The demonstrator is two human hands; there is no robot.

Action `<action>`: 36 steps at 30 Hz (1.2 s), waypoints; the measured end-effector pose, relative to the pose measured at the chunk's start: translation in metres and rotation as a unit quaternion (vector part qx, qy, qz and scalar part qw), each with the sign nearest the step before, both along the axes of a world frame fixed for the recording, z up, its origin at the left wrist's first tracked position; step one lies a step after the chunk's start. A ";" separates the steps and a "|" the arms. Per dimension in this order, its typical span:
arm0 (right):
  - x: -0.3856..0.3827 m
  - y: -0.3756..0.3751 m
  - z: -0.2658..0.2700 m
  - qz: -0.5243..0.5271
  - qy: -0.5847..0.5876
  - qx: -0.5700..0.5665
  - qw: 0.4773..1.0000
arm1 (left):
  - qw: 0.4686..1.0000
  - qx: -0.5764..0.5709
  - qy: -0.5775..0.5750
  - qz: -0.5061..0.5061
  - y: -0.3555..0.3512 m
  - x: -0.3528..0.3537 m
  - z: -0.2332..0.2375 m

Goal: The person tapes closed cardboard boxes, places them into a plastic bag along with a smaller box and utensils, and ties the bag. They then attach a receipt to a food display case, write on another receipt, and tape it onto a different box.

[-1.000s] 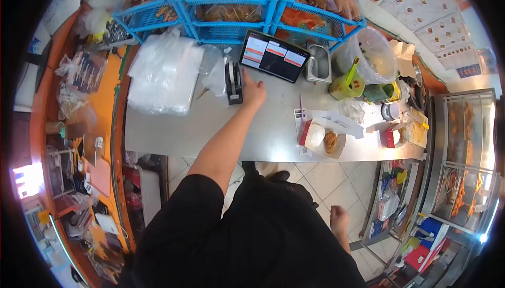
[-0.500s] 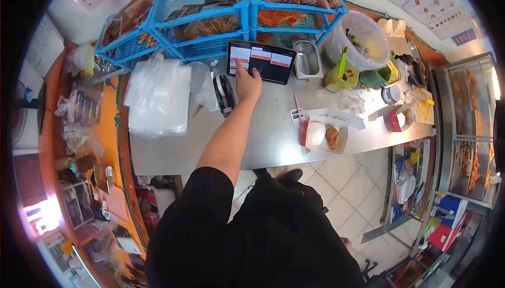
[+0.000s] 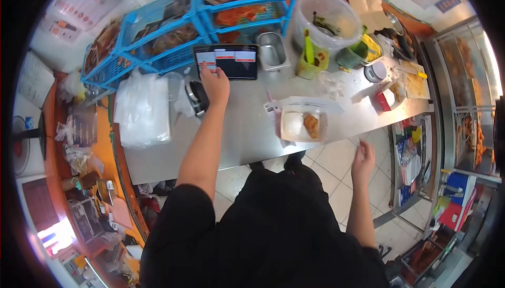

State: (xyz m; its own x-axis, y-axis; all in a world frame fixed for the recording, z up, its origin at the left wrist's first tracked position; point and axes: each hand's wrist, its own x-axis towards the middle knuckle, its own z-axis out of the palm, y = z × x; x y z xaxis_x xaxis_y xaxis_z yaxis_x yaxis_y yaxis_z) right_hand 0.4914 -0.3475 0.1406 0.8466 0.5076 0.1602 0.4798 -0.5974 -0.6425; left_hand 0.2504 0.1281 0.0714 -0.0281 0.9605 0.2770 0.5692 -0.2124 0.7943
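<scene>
My left hand (image 3: 215,84) reaches over the counter to a black tablet (image 3: 239,70). Its index finger is stretched out at the lit left part of the screen, the thumb stands apart, and nothing is held. My right hand (image 3: 363,160) hangs in the air off the counter's front edge, above the tiled floor, its fingers loosely bent and no object visible in it. Between the hands, an open paper box (image 3: 320,131) holds a round white mound (image 3: 293,126) and a fried chicken piece (image 3: 311,125).
Blue baskets (image 3: 176,52) with packed sachets line the back. Plastic bags (image 3: 142,109) lie at left, near a black roll-like object (image 3: 198,98). A metal tray (image 3: 272,51), a lined tub (image 3: 329,19) and a green container (image 3: 312,64) stand right of the tablet.
The view has shifted right, so the counter things appear further left. My right hand has risen into view. My left hand remains at the tablet, its index finger still extended.
</scene>
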 end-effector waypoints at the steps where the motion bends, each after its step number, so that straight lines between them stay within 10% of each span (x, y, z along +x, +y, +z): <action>1: 0.006 0.042 0.026 0.039 -0.042 0.055 0.997 | 0.998 0.004 -0.030 -0.062 -0.023 0.009 0.033; 4: 0.038 0.135 0.056 0.173 -0.147 0.108 0.968 | 0.957 0.065 -0.075 -0.273 -0.091 0.050 0.081; 6: 0.063 0.166 0.040 0.244 0.180 0.016 0.953 | 0.936 -0.119 -0.064 -0.325 -0.138 0.076 0.087; 8: 0.074 0.177 0.013 0.361 0.326 -0.226 0.844 | 0.905 -0.217 0.171 -0.323 -0.169 0.085 0.071; 10: 0.049 0.151 -0.039 0.458 0.140 -0.334 0.812 | 0.819 -0.236 0.369 -0.370 -0.202 0.082 0.071; 16: 0.005 0.077 -0.085 0.321 0.013 -0.008 0.947 | 0.944 -0.072 0.242 -0.212 -0.263 0.064 -0.002; 19: -0.003 0.101 -0.086 0.207 0.159 0.115 0.959 | 0.984 -0.129 0.018 -0.122 -0.274 0.069 -0.033; 21: 0.007 0.114 -0.096 0.092 0.531 0.113 0.835 | 0.968 -0.180 0.078 -0.159 -0.269 0.063 -0.042; 22: 0.001 0.109 -0.138 0.135 0.290 0.034 0.947 | 0.966 -0.174 0.090 -0.166 -0.264 0.061 -0.042; 26: -0.008 0.123 -0.128 0.151 0.237 0.086 0.956 | 0.926 -0.346 -0.011 -0.152 -0.252 0.060 -0.019; 36: 0.028 0.148 -0.040 0.177 0.209 -0.270 0.923 | 0.917 -0.323 0.089 -0.219 -0.208 0.054 0.001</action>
